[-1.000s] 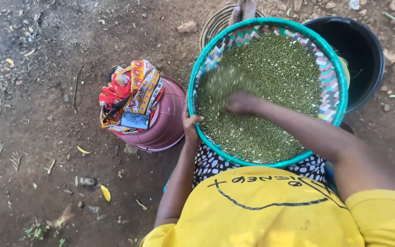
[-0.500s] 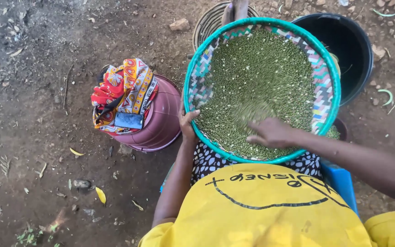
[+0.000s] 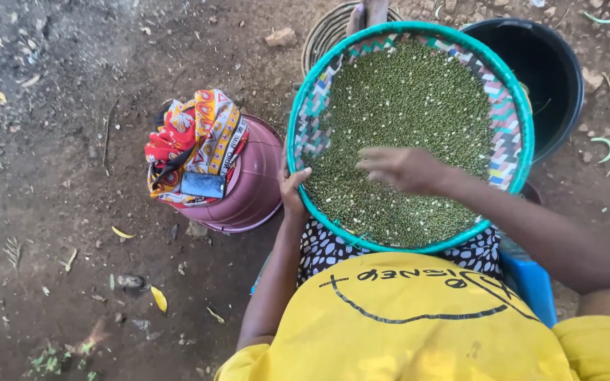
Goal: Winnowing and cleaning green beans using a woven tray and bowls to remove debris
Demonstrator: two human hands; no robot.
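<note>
Small green grains (image 3: 404, 106) fill a round woven tray with a teal rim (image 3: 298, 127), resting on the person's lap. The right hand (image 3: 404, 168) lies over the grains, grip open, fingers spread, sorting. The left hand (image 3: 292, 189) clamps the rim. Sorting looks midway; next, a light sweep through unsearched grains. Beside stands a maroon bucket (image 3: 252, 187) under patterned cloth (image 3: 192, 141).

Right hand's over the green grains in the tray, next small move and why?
Probably sweep the right hand lightly across the green grains toward the tray's bare woven edge. The fingers hover spread over the layer, the left hand steadies the teal rim, and the grains lie unevenly.
</note>
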